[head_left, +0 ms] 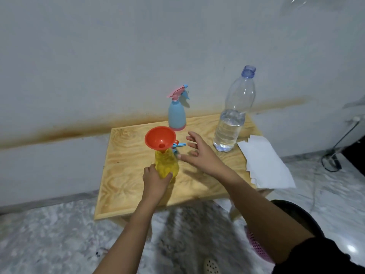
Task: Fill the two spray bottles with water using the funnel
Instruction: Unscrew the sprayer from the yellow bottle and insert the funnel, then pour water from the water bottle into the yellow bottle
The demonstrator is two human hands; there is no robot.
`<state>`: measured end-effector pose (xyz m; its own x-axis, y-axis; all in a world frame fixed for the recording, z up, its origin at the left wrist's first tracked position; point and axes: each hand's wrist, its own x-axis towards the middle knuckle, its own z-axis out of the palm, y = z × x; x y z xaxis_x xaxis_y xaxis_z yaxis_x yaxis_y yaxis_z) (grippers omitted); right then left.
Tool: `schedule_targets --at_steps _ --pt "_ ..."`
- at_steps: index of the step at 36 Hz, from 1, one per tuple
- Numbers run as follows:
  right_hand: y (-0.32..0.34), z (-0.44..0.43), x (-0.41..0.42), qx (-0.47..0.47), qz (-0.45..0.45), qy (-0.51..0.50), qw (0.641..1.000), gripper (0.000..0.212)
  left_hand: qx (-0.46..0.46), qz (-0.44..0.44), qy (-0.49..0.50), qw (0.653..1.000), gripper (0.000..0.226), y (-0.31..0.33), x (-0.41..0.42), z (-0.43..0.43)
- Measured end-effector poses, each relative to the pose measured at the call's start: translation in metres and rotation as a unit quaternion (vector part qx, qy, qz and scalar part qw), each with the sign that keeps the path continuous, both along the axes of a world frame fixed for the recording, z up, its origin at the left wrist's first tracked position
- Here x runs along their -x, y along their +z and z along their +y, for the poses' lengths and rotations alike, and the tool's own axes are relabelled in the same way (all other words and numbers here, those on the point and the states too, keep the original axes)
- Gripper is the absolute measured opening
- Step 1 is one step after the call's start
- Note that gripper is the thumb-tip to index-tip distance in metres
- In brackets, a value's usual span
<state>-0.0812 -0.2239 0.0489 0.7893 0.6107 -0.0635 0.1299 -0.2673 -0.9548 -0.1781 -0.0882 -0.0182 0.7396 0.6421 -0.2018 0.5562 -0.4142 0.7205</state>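
Note:
A yellow spray bottle (166, 165) stands on the wooden table (126, 175) with a red funnel (160, 137) seated in its open neck. My left hand (155, 179) grips the bottle's lower body. Just right of it, my right hand (199, 153) hovers with fingers spread, holding nothing. A blue spray head (178, 145) lies on the table behind the funnel, near my right fingertips. A blue spray bottle (176, 114) with a pink trigger head stands at the table's back edge. A clear water bottle (233, 115), uncapped and under half full, stands at the back right.
White paper sheets (264, 165) hang over the table's right edge. The wall rises right behind the table. A pink basket (256, 246) and a dark cable with a stand (333, 157) sit on the marble floor to the right.

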Motion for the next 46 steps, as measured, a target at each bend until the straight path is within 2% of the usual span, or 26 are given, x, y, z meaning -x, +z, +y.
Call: schedule_targets --at_steps 3,6,11,17,23,28,33,46 --pt "-0.011 -0.029 -0.001 0.053 -0.024 -0.038 0.998 0.079 0.002 0.026 0.006 1.000 0.065 -0.001 0.011 -0.018" --pt "-0.020 -0.059 -0.007 0.124 -0.049 -0.057 0.989 0.072 -0.013 0.033 -0.047 0.998 0.056 0.002 0.011 -0.040" --pt "-0.034 -0.097 -0.032 0.219 -0.080 -0.090 0.968 0.065 -0.042 -0.027 -0.131 0.990 0.053 0.032 -0.032 -0.070" --pt "-0.036 -0.114 -0.078 0.285 -0.126 -0.110 0.944 0.069 -0.122 -0.090 -0.187 0.971 0.071 0.092 -0.110 -0.101" --pt "-0.031 -0.111 -0.124 0.235 -0.117 -0.111 0.959 0.105 -0.129 -0.140 -0.220 0.957 0.091 0.124 -0.173 -0.124" --pt "-0.037 -0.102 -0.153 0.153 -0.084 -0.099 0.980 0.120 -0.084 -0.164 -0.185 0.965 0.102 0.118 -0.201 -0.137" --pt "-0.051 -0.095 -0.171 0.102 -0.060 -0.090 0.989 0.122 -0.053 -0.204 -0.140 0.967 0.102 0.105 -0.214 -0.143" --pt "-0.055 -0.100 -0.172 0.027 -0.106 -0.093 0.990 0.108 -0.026 -0.273 -0.096 0.957 0.097 0.099 -0.209 -0.136"
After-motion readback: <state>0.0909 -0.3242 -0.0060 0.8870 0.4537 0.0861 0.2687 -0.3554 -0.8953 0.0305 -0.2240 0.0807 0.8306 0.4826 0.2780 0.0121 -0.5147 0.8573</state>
